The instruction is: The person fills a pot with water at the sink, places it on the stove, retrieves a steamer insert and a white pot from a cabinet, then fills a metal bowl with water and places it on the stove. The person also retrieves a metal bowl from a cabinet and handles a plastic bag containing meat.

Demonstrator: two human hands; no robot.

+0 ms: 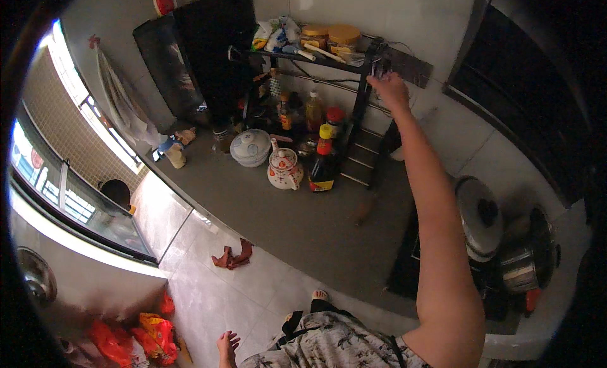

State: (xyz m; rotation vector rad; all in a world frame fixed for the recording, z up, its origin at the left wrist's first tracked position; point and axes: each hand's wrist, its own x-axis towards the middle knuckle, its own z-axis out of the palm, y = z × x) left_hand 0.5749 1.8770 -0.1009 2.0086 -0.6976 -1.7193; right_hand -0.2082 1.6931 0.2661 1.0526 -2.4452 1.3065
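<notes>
My right hand (391, 90) reaches out to the upper right corner of a black metal kitchen rack (363, 90), beside a dark holder (379, 67) fixed there. Its fingers are bent near the holder; whether they grip something is too blurred to tell. My left hand (228, 343) hangs low over the floor at the bottom, fingers apart, with nothing in it. Below the rack stand a floral ceramic teapot (284, 171), a lidded white bowl (250, 149) and a dark sauce bottle (321, 171) with a red and yellow cap.
Jars with yellow lids (344, 34) and plastic bags stand on the rack's top shelf. A lidded pan (478, 218) and a steel pot (521, 273) are on the right by my arm. A brown cloth (233, 255) lies on the floor; red plastic bags (111, 342) are at lower left.
</notes>
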